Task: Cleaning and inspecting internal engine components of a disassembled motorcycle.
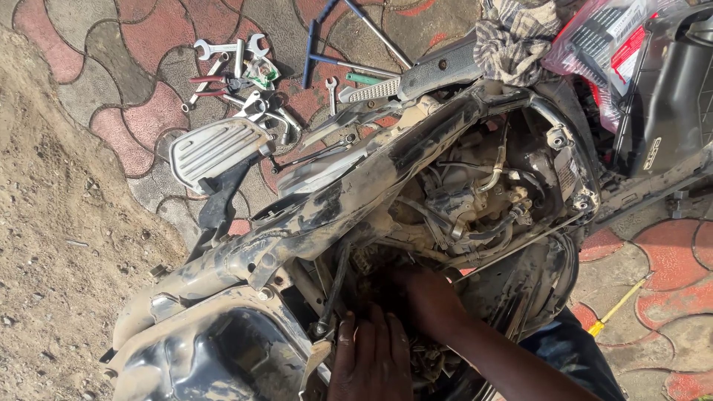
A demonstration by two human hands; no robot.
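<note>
While both hands reach in, scooter frame lying diagonally

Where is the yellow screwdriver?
In the head view, the yellow screwdriver lies on the red and grey paving at the lower right, just past the dusty scooter frame and beyond the person's right forearm.

Interlocking red and grey paving covered the ground in hard sunlight. Left of the paving ran a strip of bare dirt. On its upper part lay scattered spanners.
</note>
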